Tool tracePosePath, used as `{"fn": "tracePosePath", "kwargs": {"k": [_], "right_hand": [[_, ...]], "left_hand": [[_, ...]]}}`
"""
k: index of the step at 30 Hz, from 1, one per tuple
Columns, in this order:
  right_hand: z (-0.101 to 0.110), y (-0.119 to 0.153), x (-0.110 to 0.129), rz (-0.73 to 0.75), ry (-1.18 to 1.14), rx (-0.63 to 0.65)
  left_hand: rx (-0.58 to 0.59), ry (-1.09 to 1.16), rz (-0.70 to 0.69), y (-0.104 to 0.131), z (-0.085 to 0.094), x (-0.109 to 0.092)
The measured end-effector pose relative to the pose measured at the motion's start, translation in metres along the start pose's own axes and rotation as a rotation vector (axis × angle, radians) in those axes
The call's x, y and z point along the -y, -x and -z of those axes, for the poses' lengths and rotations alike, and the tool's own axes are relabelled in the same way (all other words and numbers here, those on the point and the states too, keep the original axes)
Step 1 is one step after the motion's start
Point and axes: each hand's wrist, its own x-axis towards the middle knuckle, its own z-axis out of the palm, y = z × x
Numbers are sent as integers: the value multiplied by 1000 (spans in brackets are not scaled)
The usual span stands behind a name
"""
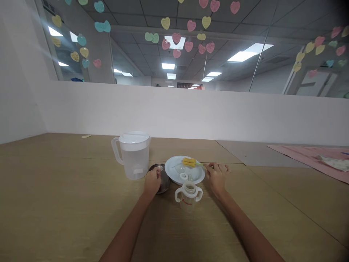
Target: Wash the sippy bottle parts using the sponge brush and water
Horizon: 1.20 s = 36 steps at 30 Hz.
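My left hand (pixel 153 179) is closed over a dark metal bowl (pixel 165 183). A small pale thing shows at its fingertips, too small to name. To the right, my right hand (pixel 217 177) pinches the thin handle of a bottle brush with a yellow sponge head (pixel 189 162). That head lies over a white plate (pixel 170 168). On the plate are a white ring (pixel 183 177) and some clear parts that I cannot make out well. A clear baby bottle (pixel 188 203) with two white handles stands upright and uncapped in front of the plate, between my forearms.
A lidded clear plastic pitcher (pixel 135 158) holding water stands behind and left of the bowl. At the far right lies a pink cloth (pixel 297 151) with a white item (pixel 334 162) on it. A small flat beige piece (pixel 86 136) is near the white wall (pixel 163 111).
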Motion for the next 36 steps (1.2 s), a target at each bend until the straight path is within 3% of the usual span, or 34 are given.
{"fn": "tracePosePath", "kwargs": {"k": [9,13,17,27,36], "right_hand": [[3,-3,11,51,-56,36],[7,-5,15,63,-149,32],[11,-6,13,78,-188,24],[12,-5,11,107,-221,-11],[13,-3,9,149,-265,-63]], "left_hand": [[-59,-412,-117,6,0,-3],[-74,-474,-338,12,-3,-16],[14,-406,-487,21,-13,-23],[155,-361,-465,14,-19,-7],[138,-217,-495,20,-16,-20]]}}
